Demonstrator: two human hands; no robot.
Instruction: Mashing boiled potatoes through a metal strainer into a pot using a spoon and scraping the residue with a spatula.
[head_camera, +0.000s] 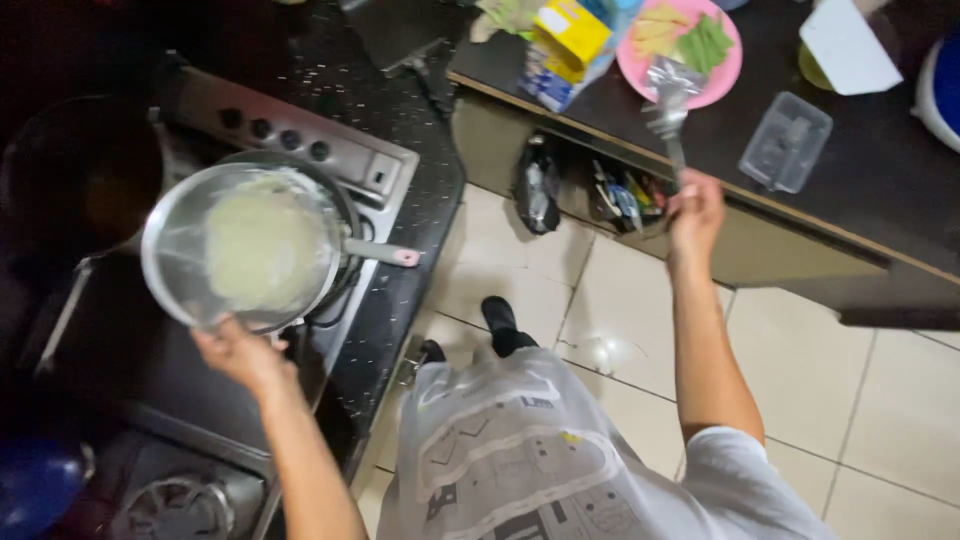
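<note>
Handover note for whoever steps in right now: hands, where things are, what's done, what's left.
Left hand: grips the rim of a metal plate holding a pale flat round of food, held over the frying pan on the stove.
Right hand: holds a metal spatula, raised towards the pink plate on the dark counter.
Done: the round sits on the metal plate.
Left: plate and spatula both in the air, neither set down.

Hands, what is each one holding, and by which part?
The left hand grips the near rim of a round metal plate of pale food, over the stove. The right hand holds a metal spatula by its handle's end.
</note>
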